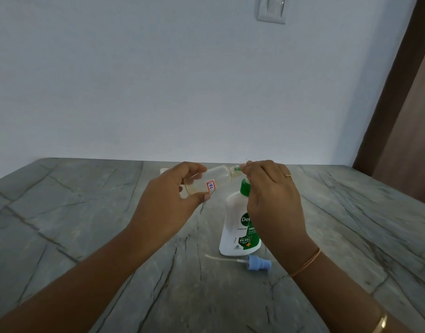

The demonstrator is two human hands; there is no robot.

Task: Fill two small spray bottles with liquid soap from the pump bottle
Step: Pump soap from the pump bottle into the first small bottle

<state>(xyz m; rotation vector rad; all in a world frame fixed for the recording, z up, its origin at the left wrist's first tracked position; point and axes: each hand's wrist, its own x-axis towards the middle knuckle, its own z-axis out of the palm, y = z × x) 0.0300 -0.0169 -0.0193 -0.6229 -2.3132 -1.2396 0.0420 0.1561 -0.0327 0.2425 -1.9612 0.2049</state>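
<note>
left hand (168, 200) gripping clear little spray bottle (208, 180) tilted sideways, red-edged sticker, right hand (271, 195) pinching its green-topped neck, white pump bottle (233, 227) behind on counter (86, 212)

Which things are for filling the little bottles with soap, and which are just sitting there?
For the job:
small clear bottle in the left hand
green spray top at the right hand
soap bottle
blue spray top

Just there:
wall switch
white thing behind the left hand, mostly hidden
</note>
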